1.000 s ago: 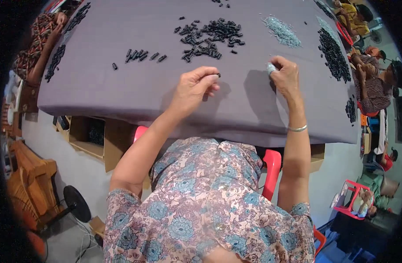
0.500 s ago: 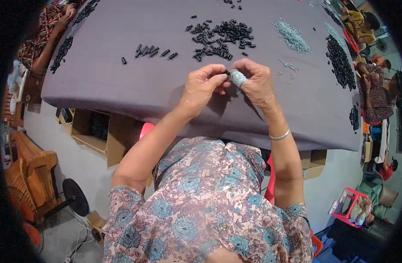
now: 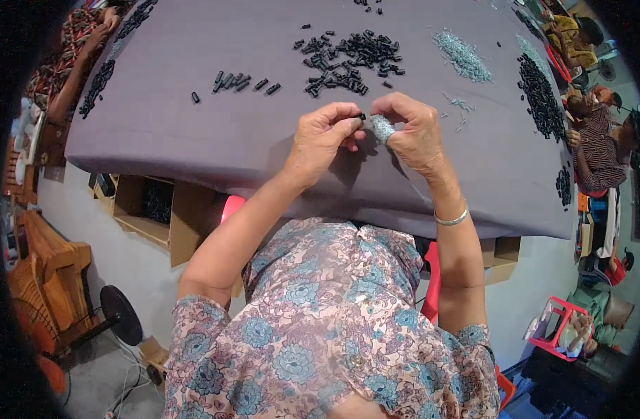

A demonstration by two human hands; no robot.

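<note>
My left hand (image 3: pixel 323 136) pinches a small black tube piece (image 3: pixel 362 116) between thumb and fingertips. My right hand (image 3: pixel 412 133) meets it over the grey cloth-covered table (image 3: pixel 194 140), with a pale grey wrap on one finger (image 3: pixel 383 128); what its fingertips pinch is too small to tell. Both hands hover just in front of a pile of black tube pieces (image 3: pixel 351 59). A short row of black pieces (image 3: pixel 239 82) lies to the left of the pile. A heap of small pale blue-grey parts (image 3: pixel 463 56) lies to the right.
More black pieces are heaped along the table's right edge (image 3: pixel 540 91) and left edge (image 3: pixel 96 87). Other people sit at the right (image 3: pixel 602 133) and far left (image 3: pixel 75 49). A red chair (image 3: pixel 431 286) is under me; wooden furniture (image 3: pixel 51 272) and a fan base stand lower left.
My right hand came in from the right side of the table to meet my left hand. Both hands now work together at the middle, closer to the black pile.
</note>
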